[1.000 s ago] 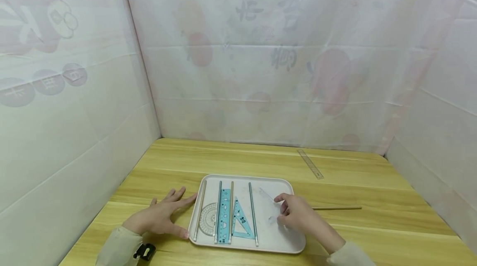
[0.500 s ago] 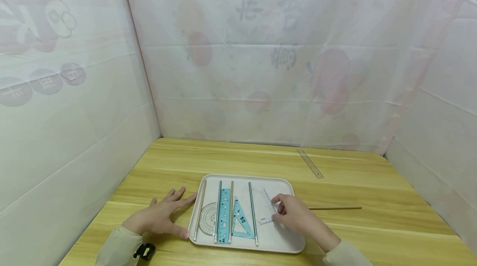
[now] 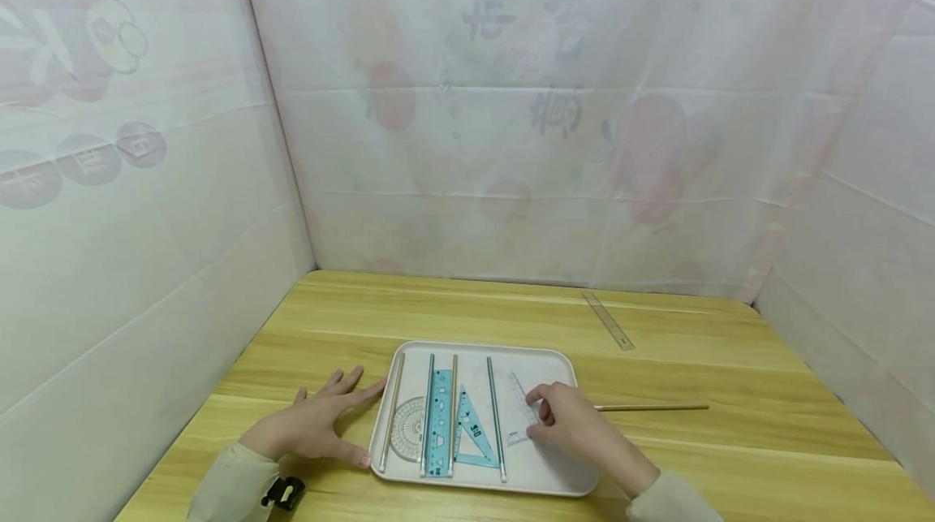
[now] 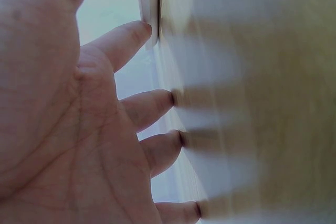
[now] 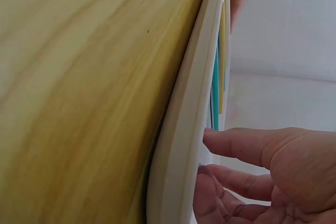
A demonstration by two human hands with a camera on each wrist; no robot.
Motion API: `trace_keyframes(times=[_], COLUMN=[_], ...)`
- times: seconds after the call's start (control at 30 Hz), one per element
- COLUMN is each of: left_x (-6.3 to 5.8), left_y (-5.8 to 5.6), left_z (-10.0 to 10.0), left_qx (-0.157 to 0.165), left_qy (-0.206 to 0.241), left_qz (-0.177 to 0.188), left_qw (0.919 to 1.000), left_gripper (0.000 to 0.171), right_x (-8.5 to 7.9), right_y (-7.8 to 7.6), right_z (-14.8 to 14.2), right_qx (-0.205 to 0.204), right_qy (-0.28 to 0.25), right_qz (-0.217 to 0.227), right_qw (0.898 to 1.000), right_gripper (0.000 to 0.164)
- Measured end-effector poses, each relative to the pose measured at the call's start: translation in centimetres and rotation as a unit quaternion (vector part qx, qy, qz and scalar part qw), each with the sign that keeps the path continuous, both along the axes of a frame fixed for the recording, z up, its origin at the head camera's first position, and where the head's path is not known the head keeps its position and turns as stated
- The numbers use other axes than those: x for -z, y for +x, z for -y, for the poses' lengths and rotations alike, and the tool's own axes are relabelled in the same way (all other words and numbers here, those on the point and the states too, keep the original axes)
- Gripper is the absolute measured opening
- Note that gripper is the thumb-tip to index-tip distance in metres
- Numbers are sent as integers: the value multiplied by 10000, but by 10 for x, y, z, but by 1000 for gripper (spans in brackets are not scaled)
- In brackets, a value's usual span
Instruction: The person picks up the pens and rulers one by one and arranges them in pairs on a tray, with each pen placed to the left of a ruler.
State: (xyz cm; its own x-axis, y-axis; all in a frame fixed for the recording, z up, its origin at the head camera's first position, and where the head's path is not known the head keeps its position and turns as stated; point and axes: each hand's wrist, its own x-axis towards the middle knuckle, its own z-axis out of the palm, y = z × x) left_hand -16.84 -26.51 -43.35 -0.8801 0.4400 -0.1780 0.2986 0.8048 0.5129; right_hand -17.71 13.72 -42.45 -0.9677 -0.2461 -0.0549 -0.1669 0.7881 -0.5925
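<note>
In the head view, my right hand (image 3: 573, 423) pinches the edge of a clear set square (image 3: 518, 436) at the right side of a white tray (image 3: 544, 475). The right wrist view shows its thumb and fingers inside the tray rim. My left hand (image 3: 314, 426) is spread on the table, thumb and index finger at the tray's left rim; in the left wrist view the other fingertips (image 4: 164, 98) are on the wood. Inside the tray lie a clear protractor (image 3: 406, 429), a blue ruler (image 3: 441, 424), a blue set square (image 3: 488, 459), two gold pencils (image 3: 395, 404) and two green pencils (image 3: 494, 408).
A clear ruler (image 3: 608, 321) lies on the wooden table (image 3: 453, 303) behind the tray, to the right. Another gold pencil (image 3: 657, 407) lies right of the tray, partly hidden by my right hand. White printed cloth walls (image 3: 511, 181) surround the table.
My right hand has moved left with the clear set square, which has turned from barely visible to lying nearly flat beside the right green pencil. My left hand has stayed put.
</note>
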Motion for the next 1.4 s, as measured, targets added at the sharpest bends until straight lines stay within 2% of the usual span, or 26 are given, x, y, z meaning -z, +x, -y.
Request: trace_keyframes(times=[0.77,1.13,1.4], left_x=[-3,-1,-1], left_y=[1,0,1], left_z=[-1,-1,-2], left_qx=[-12,40,11], left_qy=[17,5,20], left_qz=[27,-62,-21], left_qw=[10000,10000,10000], left_gripper=[110,110,110], right_x=[-2,1,0], right_y=[17,17,17], right_z=[-2,-4,-6], right_qx=[-655,-911,-931], right_qy=[-81,-173,-200], right_qz=[-64,5,1], right_qw=[9978,9957,9955], right_gripper=[39,41,42])
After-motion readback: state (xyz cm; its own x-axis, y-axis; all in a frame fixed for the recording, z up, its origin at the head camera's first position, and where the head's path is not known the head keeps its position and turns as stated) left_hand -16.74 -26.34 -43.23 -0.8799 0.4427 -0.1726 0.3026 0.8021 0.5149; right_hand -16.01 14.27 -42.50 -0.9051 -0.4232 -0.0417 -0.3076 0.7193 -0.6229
